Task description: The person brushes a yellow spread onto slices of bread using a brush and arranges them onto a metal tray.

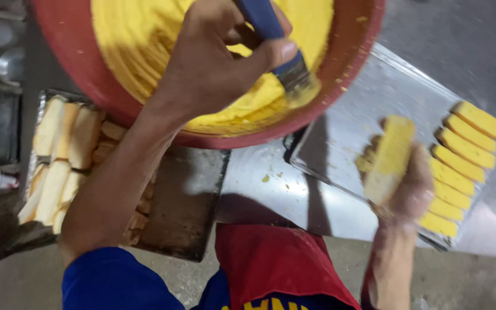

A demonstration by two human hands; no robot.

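Hands: my left hand (213, 63) is closed around the blue handle of a brush (279, 49), thumb pressed along it; my right hand (406, 186) grips one bread stick (390, 158) from underneath, fingers curled round it.
Brush: its bristles are down in the yellow spread (144, 40), at the near rim of the red bowl (87, 80), well left of the bread I am holding.
Held bread stick: it points up and away from me, its upper face already yellow, and it hovers above the metal tray (368, 109), just left of the finished row.
Done, as I judge it: a row of coated yellow sticks (460, 166) lies side by side along the right end of the tray, touching one another.
Left to do, as I judge it: a stack of plain pale bread sticks (58, 155) waits in a foil-lined tray at my far left, partly hidden by my forearm, and most of the metal tray is still bare.
Bowl: large, tilted toward me, nearly full of spread.
Counter (259, 183): shiny metal with yellow crumbs between bowl and tray.
Clothing: blue sleeve and red apron (276, 258) at the bottom edge.
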